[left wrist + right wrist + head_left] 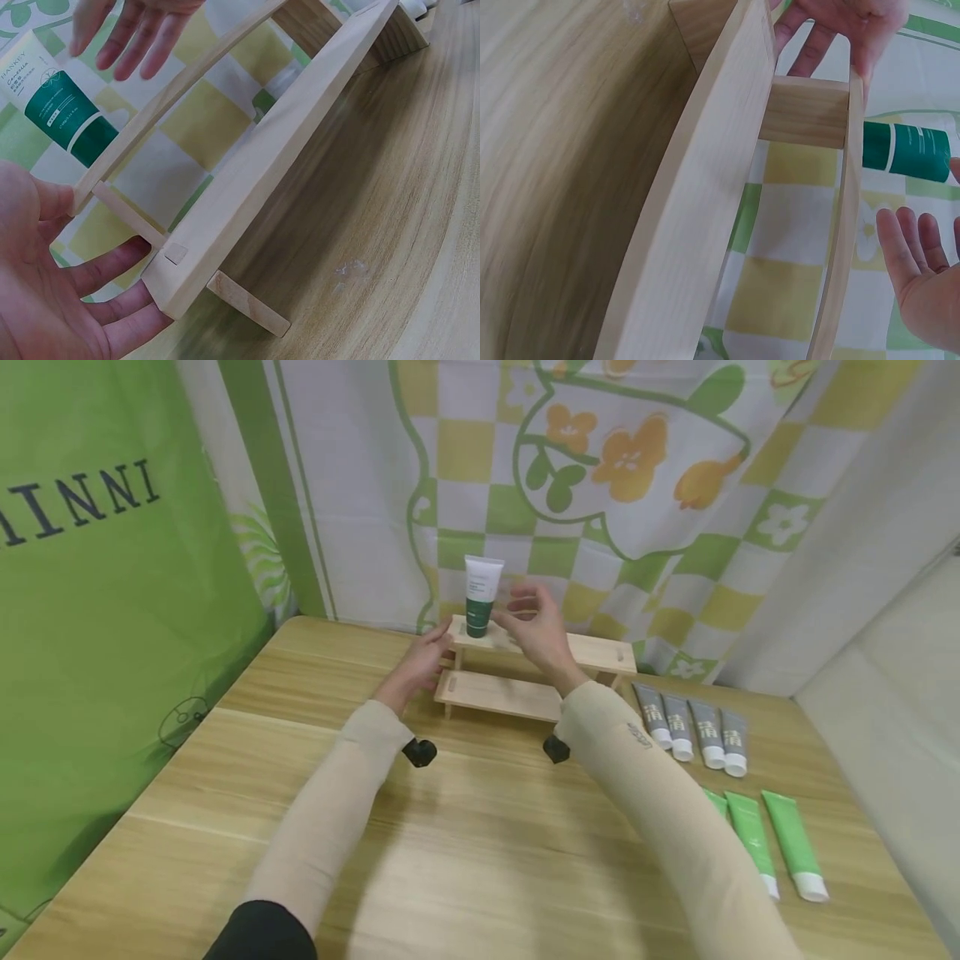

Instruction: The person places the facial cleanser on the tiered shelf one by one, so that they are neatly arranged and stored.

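A two-tier wooden shelf (498,692) stands near the back of the table. On the left end of its upper tier, a white and green squeeze tube (482,597) stands upright on its dark green cap. My left hand (420,667) holds the shelf's left end. In the left wrist view its thumb is against the upper tier's end and its fingers reach to the lower tier (247,176). Just right of the tube is my right hand (538,628), fingers loosely bent and apart from it. The right wrist view shows nothing in that hand (934,304).
Several grey tubes (705,731) with white caps lie in a row right of the shelf. Green tubes (797,845) lie nearer on the table's right side. A patterned curtain (487,460) hangs behind the shelf, a green cloth (97,635) at left.
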A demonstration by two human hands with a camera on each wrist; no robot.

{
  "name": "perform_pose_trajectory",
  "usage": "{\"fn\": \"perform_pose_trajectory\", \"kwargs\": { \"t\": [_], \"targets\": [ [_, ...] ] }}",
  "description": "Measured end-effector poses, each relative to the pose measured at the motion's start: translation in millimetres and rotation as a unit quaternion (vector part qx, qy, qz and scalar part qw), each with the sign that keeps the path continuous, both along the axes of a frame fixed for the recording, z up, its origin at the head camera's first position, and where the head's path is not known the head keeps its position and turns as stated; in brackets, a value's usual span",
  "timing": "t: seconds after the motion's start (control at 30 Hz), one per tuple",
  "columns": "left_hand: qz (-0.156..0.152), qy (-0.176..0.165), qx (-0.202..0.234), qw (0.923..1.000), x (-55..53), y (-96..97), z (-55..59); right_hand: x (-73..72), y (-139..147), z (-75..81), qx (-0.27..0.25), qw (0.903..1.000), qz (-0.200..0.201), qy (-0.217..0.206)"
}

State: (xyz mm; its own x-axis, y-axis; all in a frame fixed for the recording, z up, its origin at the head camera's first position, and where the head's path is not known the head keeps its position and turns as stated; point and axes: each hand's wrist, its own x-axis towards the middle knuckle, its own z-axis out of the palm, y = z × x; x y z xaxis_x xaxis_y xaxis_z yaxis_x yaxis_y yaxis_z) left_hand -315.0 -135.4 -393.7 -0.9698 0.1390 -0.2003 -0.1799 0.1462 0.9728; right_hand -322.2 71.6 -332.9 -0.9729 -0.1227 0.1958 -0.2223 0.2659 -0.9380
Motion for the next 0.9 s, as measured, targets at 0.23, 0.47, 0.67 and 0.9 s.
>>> {"fn": "perform_pose_trajectory", "kwargs": {
  "t": [0.23, 0.47, 0.67, 0.9],
  "targets": [
    [-0.009, -0.003, -0.004, 1.0, -0.4, 0.5, -2.3, 10.3, 22.5, -3.3, -0.043, 0.9988, -0.005, -0.022],
    [-0.011, -0.006, -0.006, 0.9999, 1.0, -1.3, -0.3, 19.6, 46.8, -7.2, -0.077, 0.9966, -0.01, -0.027],
    [-0.011, -0.011, -0.002, 0.9999, -0.3, -1.8, 0.9, 29.0, 72.9, -10.2, -0.097, 0.9944, -0.017, -0.038],
    [-0.018, -0.017, -0.002, 0.9997, 0.0, 1.4, 4.4, 46.5, 114.2, -11.3, -0.08, 0.9947, -0.024, -0.06]
  ]
}}
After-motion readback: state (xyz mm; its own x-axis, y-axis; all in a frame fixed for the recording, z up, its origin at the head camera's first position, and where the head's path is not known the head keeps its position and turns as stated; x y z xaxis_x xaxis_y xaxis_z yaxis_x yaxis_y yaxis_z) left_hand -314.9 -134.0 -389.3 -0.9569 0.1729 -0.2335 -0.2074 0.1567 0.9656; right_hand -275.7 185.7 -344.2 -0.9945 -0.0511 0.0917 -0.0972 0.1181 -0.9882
